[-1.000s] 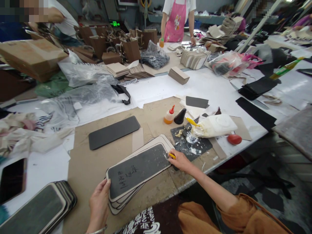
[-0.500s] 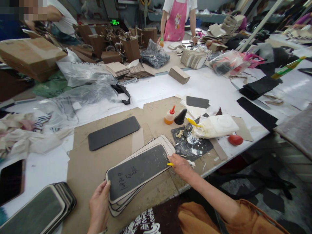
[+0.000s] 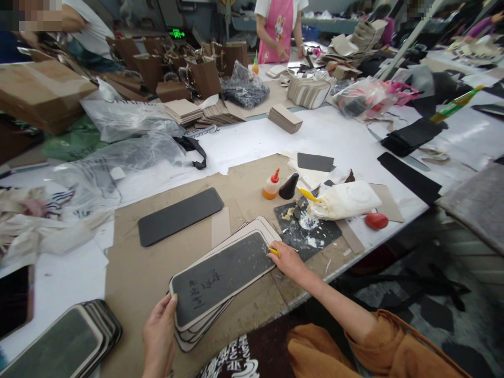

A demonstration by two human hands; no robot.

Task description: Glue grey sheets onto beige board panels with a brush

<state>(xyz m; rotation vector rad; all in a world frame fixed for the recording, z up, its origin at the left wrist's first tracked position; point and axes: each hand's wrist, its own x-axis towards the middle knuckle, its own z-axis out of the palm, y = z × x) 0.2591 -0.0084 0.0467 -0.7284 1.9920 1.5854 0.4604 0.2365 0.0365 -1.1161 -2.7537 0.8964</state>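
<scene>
A dark rounded-corner template (image 3: 220, 273) with handwriting on it lies on top of a fanned stack of pale boards (image 3: 268, 224). My left hand (image 3: 159, 325) pinches the stack's left edge, thumb on top, near the template's lower-left corner. At the right end, my right hand (image 3: 289, 261) is closed round a slim yellow tool (image 3: 273, 251), its kind mostly hidden by the fingers. Just beyond that hand is a dark board smeared with white paste (image 3: 311, 231). A white container (image 3: 348, 200) lies on it, with a yellow handle (image 3: 308, 195) at its mouth.
A dark panel (image 3: 181, 216) lies behind the stack, and more panels (image 3: 55, 341) are piled at lower left. Near the paste stand a red-capped bottle (image 3: 271, 184) and a black cone-shaped object (image 3: 289, 186). A person in a pink apron (image 3: 274, 29) stands across the table.
My right hand has shifted slightly at the template's right end, showing more of the yellow tool. My left hand keeps its place. Across the table, the aproned person's hands have moved.
</scene>
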